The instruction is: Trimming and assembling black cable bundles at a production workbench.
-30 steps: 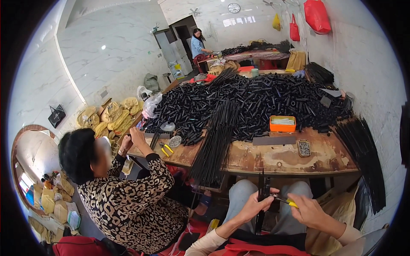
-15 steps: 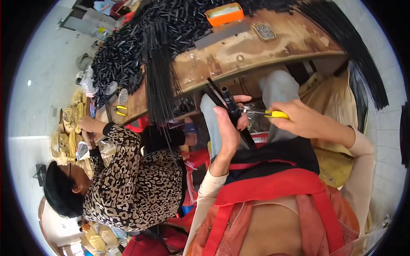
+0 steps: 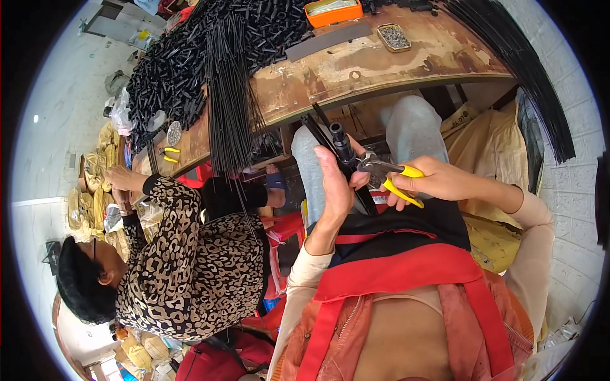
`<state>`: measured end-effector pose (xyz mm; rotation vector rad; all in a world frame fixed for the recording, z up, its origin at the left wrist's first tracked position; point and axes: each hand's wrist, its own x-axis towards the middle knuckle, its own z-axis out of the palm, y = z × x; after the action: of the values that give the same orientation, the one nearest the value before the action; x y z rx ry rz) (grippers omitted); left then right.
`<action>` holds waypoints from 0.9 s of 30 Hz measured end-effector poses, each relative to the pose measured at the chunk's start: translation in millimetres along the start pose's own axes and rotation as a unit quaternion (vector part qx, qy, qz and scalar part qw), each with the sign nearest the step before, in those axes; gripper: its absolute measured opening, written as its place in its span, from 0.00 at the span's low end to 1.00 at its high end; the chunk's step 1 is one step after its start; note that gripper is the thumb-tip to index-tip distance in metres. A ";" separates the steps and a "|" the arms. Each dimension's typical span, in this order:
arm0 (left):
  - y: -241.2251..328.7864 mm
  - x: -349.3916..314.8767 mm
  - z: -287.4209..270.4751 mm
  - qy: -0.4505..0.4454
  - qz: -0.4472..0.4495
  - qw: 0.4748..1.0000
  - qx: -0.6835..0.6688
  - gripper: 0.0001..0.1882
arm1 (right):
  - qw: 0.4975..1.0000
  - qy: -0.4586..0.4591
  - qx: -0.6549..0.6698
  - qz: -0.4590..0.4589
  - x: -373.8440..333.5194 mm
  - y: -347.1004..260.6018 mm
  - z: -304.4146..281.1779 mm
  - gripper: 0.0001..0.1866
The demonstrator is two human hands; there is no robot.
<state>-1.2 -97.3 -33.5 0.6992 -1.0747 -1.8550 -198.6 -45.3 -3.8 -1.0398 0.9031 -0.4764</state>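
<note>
Gripped in my left hand point(image 3: 335, 184) is a black tubular piece point(image 3: 343, 145) with an open round end facing up. Long black strips or rods point(image 3: 312, 127) lie alongside it, partly hidden by the palm. My right hand point(image 3: 438, 179) holds pliers point(image 3: 406, 195) with yellow handles, the handles spread apart. The metal jaws meet the side of the black piece near my left fingertips; what lies between them is too small to make out. Both hands are above my lap, just in front of the workbench.
The wooden bench point(image 3: 311, 86) carries a heap of black tubular parts point(image 3: 168, 95), black rods point(image 3: 229, 101), an orange box point(image 3: 333, 18) and a small tray point(image 3: 395, 49) of metal bits. More rods point(image 3: 527, 82) overhang at right. A person point(image 3: 197, 273) works at left near other yellow-handled pliers point(image 3: 170, 154).
The plier handles have gone from nearly closed to spread, with my right fingers loosened. The jaws stay beside the black piece. The whole view has shifted slightly.
</note>
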 end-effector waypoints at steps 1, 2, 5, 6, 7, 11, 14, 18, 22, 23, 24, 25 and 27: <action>0.7 0.6 0.6 0.001 0.000 1.000 -0.001 0.42 | 1.000 0.000 -0.001 0.001 -2.0 -4.0 -2.0 0.23; 1.1 0.9 1.3 -0.004 -0.007 1.000 -0.005 0.43 | 0.999 -0.018 0.011 0.026 -4.1 -7.8 -4.6 0.24; 0.5 1.9 -0.8 -0.015 -0.014 1.000 -0.016 0.43 | 0.995 -0.054 0.025 0.079 -7.7 -24.5 -9.1 0.24; -0.1 2.0 -1.7 -0.021 -0.013 0.999 -0.023 0.43 | 0.991 -0.072 0.028 0.108 -8.6 -29.5 -10.2 0.24; -0.7 1.6 -2.5 -0.021 -0.013 0.999 -0.023 0.43 | 0.991 -0.072 0.028 0.108 -10.3 -33.7 -11.4 0.24; -3.7 2.2 -6.4 -0.027 -0.013 0.999 -0.032 0.43 | 0.978 -0.107 0.071 0.165 -11.1 -39.9 -16.7 0.27; -2.8 2.9 -14.8 -0.064 -0.004 0.997 -0.032 0.42 | 0.976 -0.101 0.069 0.179 -10.2 -45.2 -15.5 0.26; -5.2 -10.9 -3.8 0.052 -0.077 0.993 -0.076 0.39 | 0.970 -0.087 0.073 0.217 -18.0 -48.0 -10.7 0.25; -8.4 -20.8 -13.4 0.012 -0.016 1.000 -0.021 0.44 | 0.967 -0.152 0.109 0.171 -8.3 -27.0 -17.7 0.22; -5.9 -10.0 -15.3 -0.043 0.031 0.998 0.023 0.44 | 0.993 -0.035 -0.108 0.040 -5.6 -25.9 -22.6 0.19; -3.3 2.1 -14.6 -0.055 0.037 0.998 0.022 0.44 | 0.940 0.082 -0.319 -0.089 -2.4 -26.5 -26.9 0.16; -0.3 13.2 -15.4 -0.043 0.037 0.998 0.006 0.43 | 0.861 0.161 -0.431 -0.217 5.8 -25.7 -47.3 0.13; -4.7 33.5 -13.8 -0.047 0.030 0.996 -0.066 0.32 | 0.702 0.279 -0.569 -0.325 19.9 -38.0 -108.9 0.12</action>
<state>-8.1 -131.0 -45.6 0.5032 -1.0112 -1.9034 -274.3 -134.5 -0.8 -2.5039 1.4090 -0.8827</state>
